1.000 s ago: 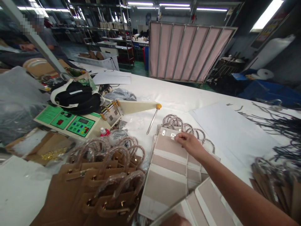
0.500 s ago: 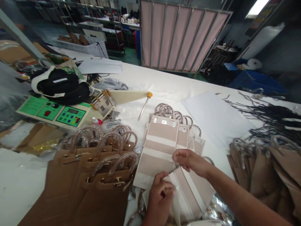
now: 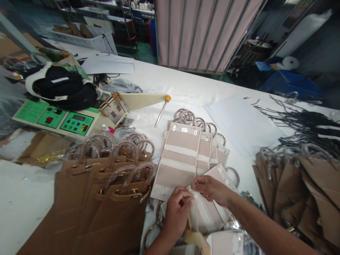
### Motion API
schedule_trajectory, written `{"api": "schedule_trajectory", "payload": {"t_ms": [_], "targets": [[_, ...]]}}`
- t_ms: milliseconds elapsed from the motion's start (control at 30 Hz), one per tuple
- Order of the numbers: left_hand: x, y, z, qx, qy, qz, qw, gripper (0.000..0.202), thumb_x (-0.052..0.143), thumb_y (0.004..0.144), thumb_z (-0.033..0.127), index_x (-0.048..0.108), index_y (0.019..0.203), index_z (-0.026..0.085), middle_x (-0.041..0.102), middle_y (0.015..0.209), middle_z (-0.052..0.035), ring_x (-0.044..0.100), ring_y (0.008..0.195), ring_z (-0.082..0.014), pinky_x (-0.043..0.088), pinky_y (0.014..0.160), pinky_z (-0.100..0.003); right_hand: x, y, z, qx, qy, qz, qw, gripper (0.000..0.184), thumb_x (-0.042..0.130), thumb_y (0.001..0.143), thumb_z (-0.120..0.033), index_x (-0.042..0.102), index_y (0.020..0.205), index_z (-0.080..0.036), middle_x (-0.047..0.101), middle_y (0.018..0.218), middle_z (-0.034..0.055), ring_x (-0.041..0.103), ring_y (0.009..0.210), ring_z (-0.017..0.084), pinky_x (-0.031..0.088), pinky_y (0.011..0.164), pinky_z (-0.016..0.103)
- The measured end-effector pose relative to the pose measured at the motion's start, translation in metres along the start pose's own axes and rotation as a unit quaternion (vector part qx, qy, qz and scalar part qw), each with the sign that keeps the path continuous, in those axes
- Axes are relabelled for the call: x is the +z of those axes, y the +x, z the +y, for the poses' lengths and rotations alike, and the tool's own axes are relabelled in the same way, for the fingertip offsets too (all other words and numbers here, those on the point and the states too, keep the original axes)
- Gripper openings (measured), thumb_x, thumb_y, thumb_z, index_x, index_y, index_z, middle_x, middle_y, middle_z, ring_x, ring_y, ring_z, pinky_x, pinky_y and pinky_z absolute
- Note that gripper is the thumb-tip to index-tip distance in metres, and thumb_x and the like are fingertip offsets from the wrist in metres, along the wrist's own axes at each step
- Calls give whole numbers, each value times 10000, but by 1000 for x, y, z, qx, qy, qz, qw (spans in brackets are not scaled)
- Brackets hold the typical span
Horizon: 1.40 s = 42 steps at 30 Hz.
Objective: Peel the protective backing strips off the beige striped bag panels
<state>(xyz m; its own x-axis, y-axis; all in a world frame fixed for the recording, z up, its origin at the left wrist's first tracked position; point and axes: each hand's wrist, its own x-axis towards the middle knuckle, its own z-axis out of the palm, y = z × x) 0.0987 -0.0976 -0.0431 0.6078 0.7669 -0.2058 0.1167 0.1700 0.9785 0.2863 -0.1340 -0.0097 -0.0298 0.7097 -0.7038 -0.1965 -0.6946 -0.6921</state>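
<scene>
My left hand point(image 3: 178, 209) is closed in a pinch at the upper corner of a beige bag panel with pale strips point(image 3: 208, 212). Just beside it, my right hand point(image 3: 209, 189) pinches the same corner, fingertips close to the left ones. Exactly what lies between the fingertips is hidden. Under the hands, a tan flap point(image 3: 197, 241) hangs from the piece. Beyond them lies a stack of flat beige bag panels point(image 3: 180, 141) with plastic-wrapped handles, the top one showing metal fittings.
Brown handbags point(image 3: 106, 209) with wrapped handles crowd the left, and more brown bags point(image 3: 289, 191) lie at right. Behind are a screwdriver point(image 3: 161, 112), a control box with green panels point(image 3: 53, 115), white sheets point(image 3: 244, 124) and black cords point(image 3: 305, 124).
My right hand has come in toward the left, and both hands now meet at the panel's corner. The tan flap shows more below. The view has tilted down slightly.
</scene>
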Motion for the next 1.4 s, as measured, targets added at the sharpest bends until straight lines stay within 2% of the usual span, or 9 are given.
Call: {"api": "schedule_trajectory", "payload": {"t_ms": [200,367,667,833,933,1033,1133,1233,1400], "targets": [[1,2,1,-25,19,23,999,135,645,861,286,728,795,203,597,1212,-76,606,1115,-229,454,863,-297,2,1,0,16,11,-16,1000,335,753,759,-483,587,780,-193,343,463,-115,211,416,53,106,395,235],[2,3,2,-10,6,15,1000,133,627,875,278,712,811,200,650,957,-38,633,904,-191,454,799,-291,2,2,1,18,3,-3,1000,312,742,750,-466,591,761,-194,345,464,-112,215,419,61,107,407,246],[6,4,-1,-33,-3,73,997,158,619,882,314,695,806,198,646,923,-22,623,880,-189,457,787,-281,19,9,9,-120,-47,134,983,289,688,824,-454,642,758,-176,544,652,-29,436,608,121,311,588,277],[3,6,5,-44,-2,84,996,184,631,873,354,699,809,196,667,935,-33,634,884,-203,470,800,-292,24,14,17,-194,-105,202,954,283,645,879,-479,656,780,-215,622,799,26,560,791,201,422,746,324],[2,7,4,-49,-8,74,996,207,624,869,373,706,794,198,683,1008,-61,647,943,-222,479,832,-313,19,22,14,-214,-91,169,958,304,653,873,-519,649,806,-222,627,826,33,574,804,208,441,748,322],[2,7,-4,-57,1,67,996,202,632,852,366,729,786,201,653,1282,-113,615,1169,-270,453,975,-365,5,34,-11,-194,-123,129,965,316,635,882,-529,642,817,-219,585,700,-4,517,662,170,396,636,289],[3,7,-17,-60,24,67,996,187,626,833,335,731,756,201,583,1444,-123,636,1136,-269,475,929,-369,-13,52,-61,-239,-260,182,918,248,598,907,-443,654,807,-224,609,704,-7,516,658,163,378,641,284],[6,6,-30,-51,32,66,996,187,628,823,342,726,753,200,596,1450,-115,665,776,-179,492,695,-317,-33,78,-120,-280,-397,245,839,177,565,906,-345,674,837,-223,678,782,10,568,717,174,392,693,288],[8,6,-51,-1,46,77,996,151,637,799,325,726,746,215,679,1342,-93,607,607,-131,482,593,-283,-54,128,-175,-236,-565,296,733,157,557,915,-298,697,894,-232,738,910,22,615,805,185,358,668,278]]}}
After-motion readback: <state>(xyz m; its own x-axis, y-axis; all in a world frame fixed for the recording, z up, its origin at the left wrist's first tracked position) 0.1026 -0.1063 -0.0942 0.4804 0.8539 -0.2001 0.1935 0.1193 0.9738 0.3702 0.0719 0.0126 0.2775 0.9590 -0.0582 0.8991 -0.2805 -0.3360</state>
